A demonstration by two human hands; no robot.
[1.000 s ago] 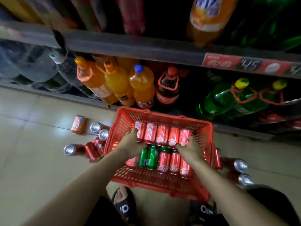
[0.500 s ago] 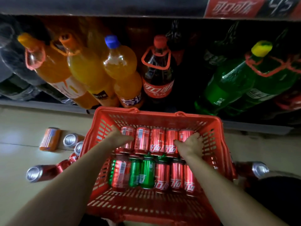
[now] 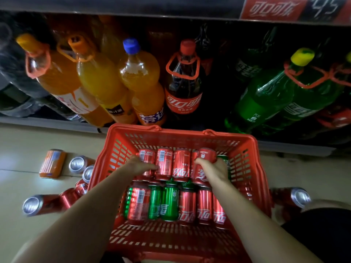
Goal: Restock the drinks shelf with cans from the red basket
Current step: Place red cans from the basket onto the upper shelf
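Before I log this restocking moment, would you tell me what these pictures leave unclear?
Head view only:
- Left hand: its fingertips are hidden among the red cans, so its grip is unclear.
- Green can at the back row's right end: mostly covered by the right hand.
- Price tag: cut off by the top edge.
- Cans right of the red basket: partly hidden by its wall.

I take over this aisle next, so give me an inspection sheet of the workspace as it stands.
Surface: pale tiled floor.
Job's things: red basket on the floor, two rows of red and green cans lying inside.
Clutter: loose cans on the floor left of the basket, more at its right.
Grips: left hand holds a red can in the far row; right hand grips a red can, tipped up.
Cables: nothing seen.
Surroundings: bottom shelf with large bottles.
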